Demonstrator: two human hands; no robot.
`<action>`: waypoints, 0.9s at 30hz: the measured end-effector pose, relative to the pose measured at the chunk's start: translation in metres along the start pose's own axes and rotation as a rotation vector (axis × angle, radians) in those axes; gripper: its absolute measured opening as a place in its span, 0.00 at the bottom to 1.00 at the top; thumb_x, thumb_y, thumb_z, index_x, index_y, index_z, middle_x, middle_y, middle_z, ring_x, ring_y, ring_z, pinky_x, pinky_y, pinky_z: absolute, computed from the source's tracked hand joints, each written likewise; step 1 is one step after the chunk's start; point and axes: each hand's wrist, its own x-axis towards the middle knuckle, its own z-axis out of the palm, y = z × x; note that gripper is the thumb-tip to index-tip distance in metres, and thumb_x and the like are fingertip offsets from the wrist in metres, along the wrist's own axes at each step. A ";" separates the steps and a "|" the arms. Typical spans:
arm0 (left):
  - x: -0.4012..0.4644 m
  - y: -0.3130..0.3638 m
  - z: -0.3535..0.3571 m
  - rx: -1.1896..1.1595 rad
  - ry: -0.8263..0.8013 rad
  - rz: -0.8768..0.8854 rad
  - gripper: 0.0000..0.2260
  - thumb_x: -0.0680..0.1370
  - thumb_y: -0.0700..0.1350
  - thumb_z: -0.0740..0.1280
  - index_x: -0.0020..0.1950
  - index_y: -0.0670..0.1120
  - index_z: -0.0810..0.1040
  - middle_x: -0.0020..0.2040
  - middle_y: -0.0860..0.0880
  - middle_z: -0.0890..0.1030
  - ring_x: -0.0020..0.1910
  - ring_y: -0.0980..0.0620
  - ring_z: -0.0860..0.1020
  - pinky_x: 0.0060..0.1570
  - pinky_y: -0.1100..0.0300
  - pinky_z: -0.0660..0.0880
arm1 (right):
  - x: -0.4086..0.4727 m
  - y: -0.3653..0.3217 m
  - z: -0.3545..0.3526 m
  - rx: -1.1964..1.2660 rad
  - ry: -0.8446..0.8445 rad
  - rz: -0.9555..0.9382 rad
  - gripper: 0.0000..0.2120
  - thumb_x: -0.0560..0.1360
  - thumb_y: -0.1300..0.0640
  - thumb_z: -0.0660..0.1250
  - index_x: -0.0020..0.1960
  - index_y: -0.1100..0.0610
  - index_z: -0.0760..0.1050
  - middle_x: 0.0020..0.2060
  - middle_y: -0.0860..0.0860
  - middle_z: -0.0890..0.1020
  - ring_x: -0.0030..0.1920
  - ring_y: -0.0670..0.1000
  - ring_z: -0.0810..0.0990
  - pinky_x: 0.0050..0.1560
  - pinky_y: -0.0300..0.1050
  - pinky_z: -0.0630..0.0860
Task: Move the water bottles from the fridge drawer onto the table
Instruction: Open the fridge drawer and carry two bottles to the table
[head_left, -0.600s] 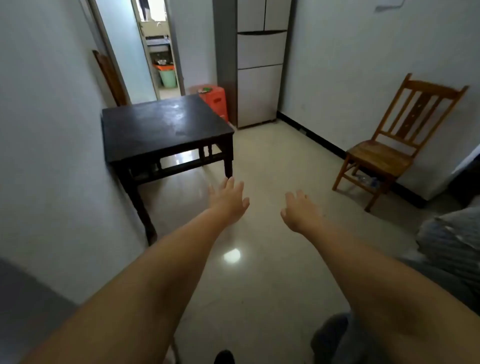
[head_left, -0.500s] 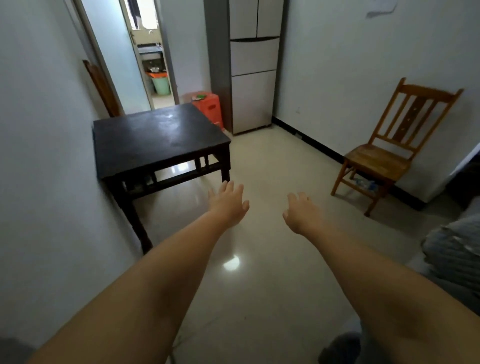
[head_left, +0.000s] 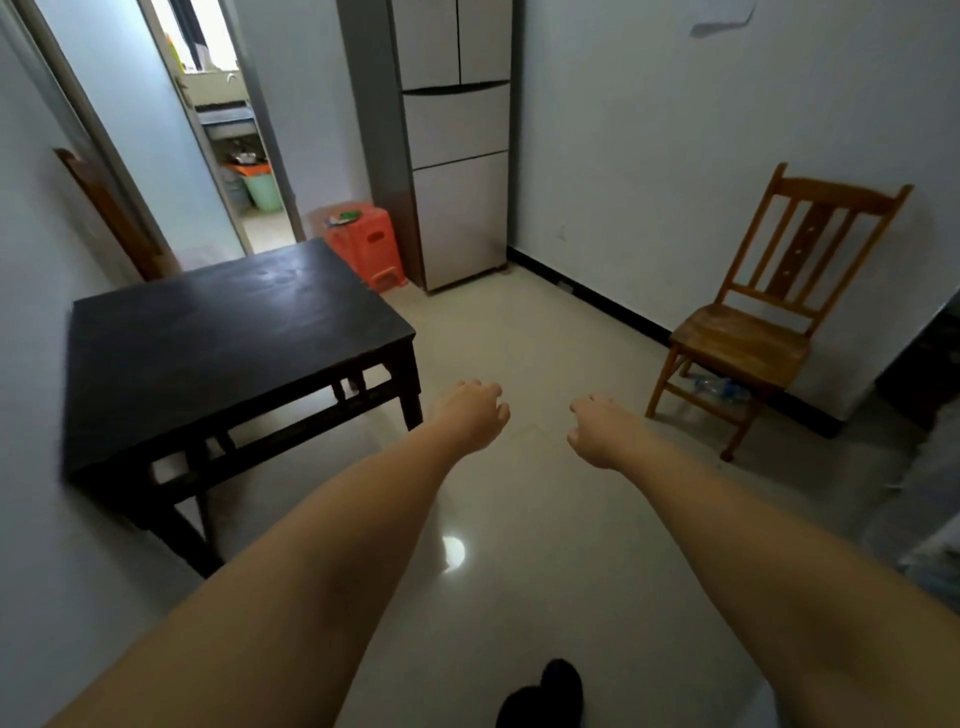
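Observation:
A tall grey fridge (head_left: 457, 156) stands against the far wall with its doors and both drawers closed, so no water bottles inside show. A dark wooden table (head_left: 218, 332) with a bare top stands at the left against the wall. My left hand (head_left: 470, 415) and my right hand (head_left: 602, 431) are stretched out over the floor, well short of the fridge. Both hold nothing, and their fingers are loosely curled downward.
An orange plastic stool (head_left: 363, 241) sits left of the fridge. A wooden chair (head_left: 763, 322) stands by the right wall, with a clear bottle (head_left: 714, 387) lying under it. A doorway (head_left: 228, 135) opens at the back left. My dark shoe (head_left: 543, 699) shows at the bottom.
The view has moved forward toward the fridge and table. Both hands stay held out in front, and their fingers have curled down from a flatter spread.

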 end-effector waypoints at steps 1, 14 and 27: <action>0.022 0.001 -0.003 -0.007 -0.013 0.002 0.20 0.82 0.52 0.53 0.70 0.45 0.69 0.67 0.43 0.72 0.65 0.42 0.71 0.59 0.49 0.70 | 0.021 0.008 -0.006 0.007 -0.007 -0.008 0.22 0.81 0.53 0.55 0.73 0.59 0.62 0.73 0.60 0.62 0.71 0.61 0.64 0.69 0.54 0.66; 0.298 0.026 -0.046 -0.134 0.019 -0.081 0.21 0.82 0.52 0.53 0.71 0.44 0.69 0.67 0.42 0.72 0.64 0.41 0.72 0.62 0.47 0.72 | 0.284 0.085 -0.105 -0.014 -0.047 -0.053 0.24 0.81 0.53 0.57 0.75 0.58 0.61 0.74 0.60 0.58 0.71 0.61 0.65 0.69 0.54 0.66; 0.595 -0.037 -0.105 -0.209 0.084 -0.073 0.19 0.82 0.50 0.55 0.66 0.42 0.72 0.61 0.42 0.77 0.58 0.44 0.76 0.51 0.55 0.71 | 0.564 0.082 -0.197 -0.007 0.048 -0.107 0.25 0.81 0.54 0.55 0.76 0.59 0.56 0.74 0.58 0.59 0.72 0.59 0.63 0.67 0.52 0.66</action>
